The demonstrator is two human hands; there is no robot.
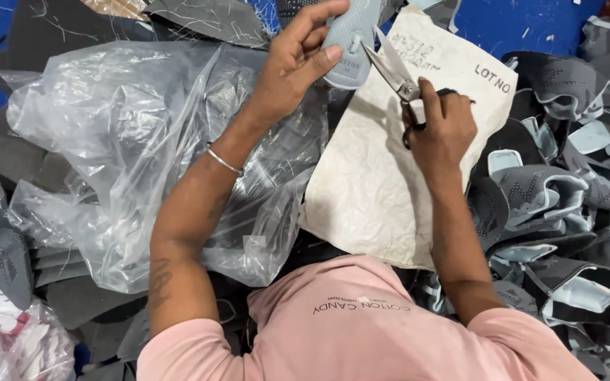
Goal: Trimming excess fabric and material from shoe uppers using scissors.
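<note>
— Two hands are busy here. What is each one on?

— Her left hand, up at twelve o'clock, is clamped on a pale grey shoe piece, thumb underneath and fingers curled over its top. The right hand, at about one o'clock, is closed round the dark handles of a pair of scissors, whose blades stand apart with the tips right at the piece's right edge.

— How would that piece handle?

— Light and soft, I judge; it looks like thin knit or foam and would flop if held by a corner. Pinching it close to the edge being trimmed, as the left hand does, should keep that edge taut.

— And around them?

— Under the right hand lies a crumpled white sheet. A crinkled clear plastic bag spreads out at nine o'clock, and a pile of dark grey shoe uppers with pale blue patches fills three o'clock. A thin bangle sits on the left wrist.
</note>
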